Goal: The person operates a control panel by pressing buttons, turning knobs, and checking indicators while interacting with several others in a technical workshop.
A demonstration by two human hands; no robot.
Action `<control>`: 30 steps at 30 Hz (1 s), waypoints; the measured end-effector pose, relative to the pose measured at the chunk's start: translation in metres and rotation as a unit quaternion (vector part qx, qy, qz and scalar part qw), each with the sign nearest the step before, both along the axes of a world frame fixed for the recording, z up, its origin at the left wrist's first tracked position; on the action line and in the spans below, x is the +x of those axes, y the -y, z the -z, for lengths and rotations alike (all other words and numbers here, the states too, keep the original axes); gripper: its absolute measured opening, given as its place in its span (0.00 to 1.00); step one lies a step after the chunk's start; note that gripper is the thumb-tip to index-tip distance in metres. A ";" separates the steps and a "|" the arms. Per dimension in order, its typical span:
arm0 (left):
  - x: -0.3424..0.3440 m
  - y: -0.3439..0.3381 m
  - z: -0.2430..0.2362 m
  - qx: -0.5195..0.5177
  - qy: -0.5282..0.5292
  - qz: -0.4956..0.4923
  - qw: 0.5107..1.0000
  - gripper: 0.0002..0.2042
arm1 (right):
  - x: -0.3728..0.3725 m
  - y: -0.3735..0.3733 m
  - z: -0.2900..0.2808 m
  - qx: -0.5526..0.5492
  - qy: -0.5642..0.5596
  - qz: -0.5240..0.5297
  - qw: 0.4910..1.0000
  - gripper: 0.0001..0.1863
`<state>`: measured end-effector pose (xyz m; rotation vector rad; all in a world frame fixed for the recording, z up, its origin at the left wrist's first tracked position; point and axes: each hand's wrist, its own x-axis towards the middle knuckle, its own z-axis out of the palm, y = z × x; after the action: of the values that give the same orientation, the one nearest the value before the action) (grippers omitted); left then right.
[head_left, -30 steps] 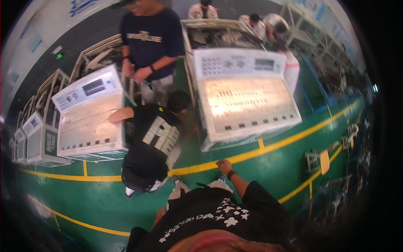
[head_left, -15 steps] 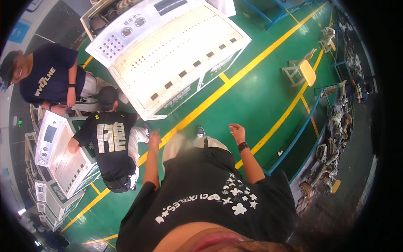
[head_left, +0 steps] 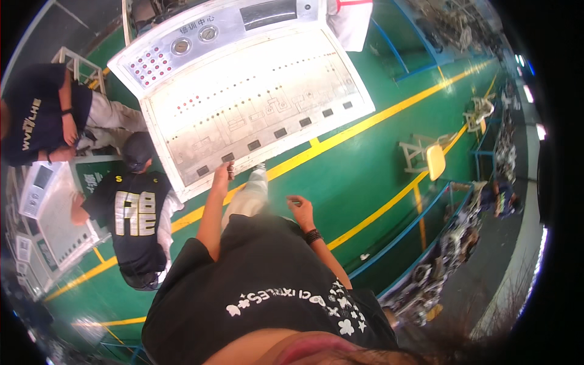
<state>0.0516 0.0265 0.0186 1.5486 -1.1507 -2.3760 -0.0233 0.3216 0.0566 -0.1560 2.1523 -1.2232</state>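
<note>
My left hand (head_left: 224, 173) is at the lower front edge of a white console (head_left: 243, 79) with a sloping panel, two round gauges, a dark display, a grid of red buttons and rows of small sockets. Its fingers are curled round a small dark something I cannot make out; whether it touches the console is unclear. My right hand (head_left: 299, 207) hangs at my right, over the green floor, loosely bent with fingers apart and nothing visible in it.
Beside the second console (head_left: 55, 228) at left are a crouching person (head_left: 137, 219) in black and a standing person (head_left: 33, 112) in navy. Another person (head_left: 347, 24) is behind the large console. At right stand chairs (head_left: 433, 161), blue railings with metal parts (head_left: 450, 237) and another person (head_left: 496, 194).
The large console has come closer and more frontal as my view turned and moved forward. My left hand has risen to its edge, and one of my legs has stepped forward.
</note>
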 end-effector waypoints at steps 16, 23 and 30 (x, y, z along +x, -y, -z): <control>-0.035 0.056 -0.001 -0.018 0.028 -0.115 0.993 0.14 | -0.300 0.197 -0.004 0.040 -0.094 -0.134 0.986 0.10; -0.010 0.026 -0.008 -0.029 0.063 -0.205 0.976 0.14 | -0.390 0.281 0.036 0.094 -0.307 -0.196 0.926 0.09; -0.019 -0.025 -0.013 -0.040 0.091 -0.352 0.931 0.14 | -0.400 0.320 0.047 0.016 -0.307 -0.205 0.929 0.05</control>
<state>0.0329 0.0513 0.0312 1.7866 -0.5484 -1.7192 -0.4237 0.0014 0.0097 -1.0404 2.4691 -0.9674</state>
